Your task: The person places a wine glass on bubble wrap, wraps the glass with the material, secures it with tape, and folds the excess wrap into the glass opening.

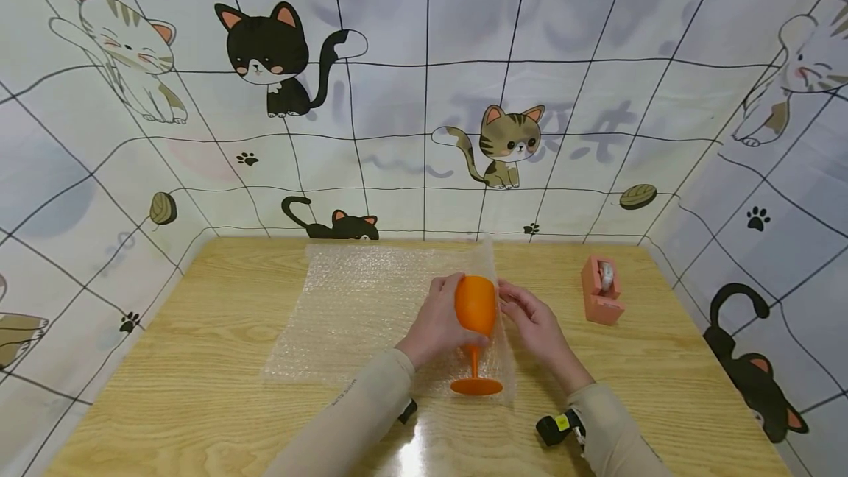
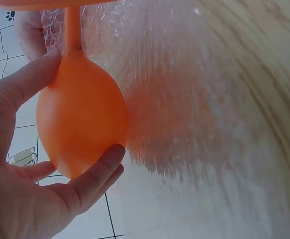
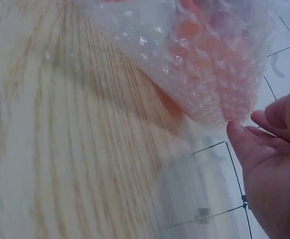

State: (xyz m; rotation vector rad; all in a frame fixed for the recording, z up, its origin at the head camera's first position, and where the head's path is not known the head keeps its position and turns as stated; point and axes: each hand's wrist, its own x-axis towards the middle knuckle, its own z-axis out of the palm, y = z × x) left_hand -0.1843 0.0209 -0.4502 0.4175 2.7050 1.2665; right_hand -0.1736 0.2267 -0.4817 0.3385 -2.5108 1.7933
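An orange plastic goblet [image 1: 475, 308] lies over the right part of a clear bubble wrap sheet [image 1: 361, 315], its foot pointing toward me. My left hand [image 1: 437, 326] grips the goblet's bowl. In the left wrist view the thumb of my left hand [image 2: 30, 149] is by the stem and the fingertips are on the bowl [image 2: 82, 119]. At the sheet's right edge, my right hand [image 1: 538, 326] pinches the wrap, which is raised beside the goblet. In the right wrist view, the thumb of my right hand [image 3: 279, 159] meets the edge of the bubble wrap [image 3: 214, 74].
A pink tape dispenser [image 1: 601, 290] with a roll of tape stands at the right on the wooden table [image 1: 218, 300]. Behind the table and along both sides hangs a cat-patterned cloth [image 1: 391, 101].
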